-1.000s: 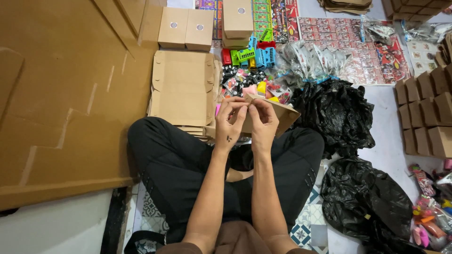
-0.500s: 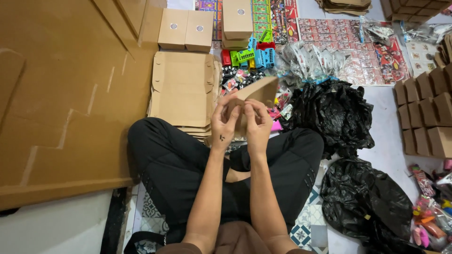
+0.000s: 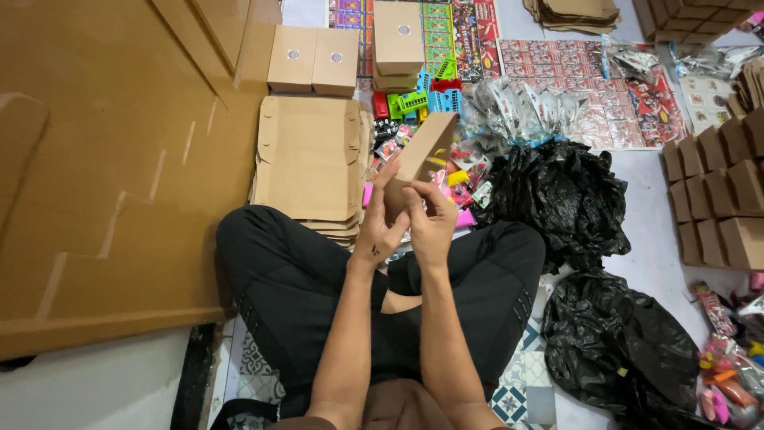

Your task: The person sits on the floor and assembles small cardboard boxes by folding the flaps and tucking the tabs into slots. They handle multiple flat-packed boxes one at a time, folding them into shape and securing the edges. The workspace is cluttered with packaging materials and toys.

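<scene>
I sit cross-legged on the floor and hold a small brown cardboard box point(image 3: 423, 150) up in front of me, tilted toward the upper right. My left hand point(image 3: 380, 229) grips its lower left side, fingers reaching up along the panel. My right hand point(image 3: 430, 224) pinches the lower edge beside it, fingers curled on the cardboard. Just past the box lies a heap of small colourful toys point(image 3: 414, 103). A stack of flat, unfolded box blanks point(image 3: 306, 155) lies to the left of my hands.
Large cardboard sheets point(image 3: 111, 159) cover the floor at left. Several closed small boxes point(image 3: 312, 57) stand at the back, more point(image 3: 720, 199) at the right edge. Two black plastic bags point(image 3: 561, 195) point(image 3: 629, 342) lie at right, with printed packets point(image 3: 589, 95) and loose toys point(image 3: 728, 374) near them.
The box has risen and swung from low and flat between my hands to a tilted, more upright pose. Both hands moved up and together on its lower end.
</scene>
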